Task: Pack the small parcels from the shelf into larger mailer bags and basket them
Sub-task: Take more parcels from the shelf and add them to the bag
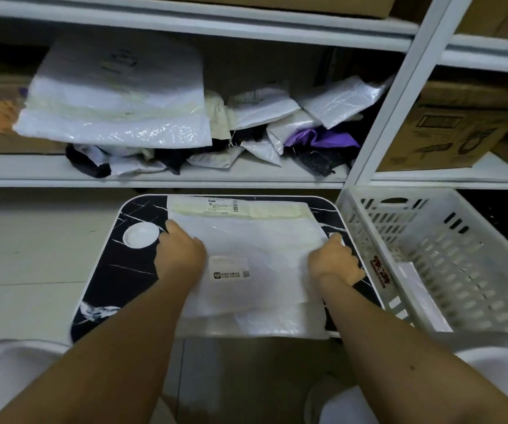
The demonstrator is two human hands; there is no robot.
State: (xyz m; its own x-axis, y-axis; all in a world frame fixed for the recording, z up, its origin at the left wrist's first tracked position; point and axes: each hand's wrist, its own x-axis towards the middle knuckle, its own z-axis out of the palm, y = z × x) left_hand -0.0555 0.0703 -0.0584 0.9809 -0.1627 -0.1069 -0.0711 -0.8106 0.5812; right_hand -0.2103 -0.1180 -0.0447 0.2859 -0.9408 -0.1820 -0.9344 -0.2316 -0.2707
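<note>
Head view: both hands on the mailer bag, ready to lift

Head view shows a white mailer bag (255, 258) lying flat on the dark marbled surface (115, 270). The left hand (181, 255) grips its left edge, fingers curled over the plastic; the right hand (333, 261) grips the right edge the same way. The white basket (424, 240) sits just right of the right-hand fingers. More small parcels (265, 123) wait on the shelf (155, 175) beyond the fingertips. To move the bag well, I would lift both edges evenly (slick plastic slips), keep it level, then swing it right over the basket rim.
</note>
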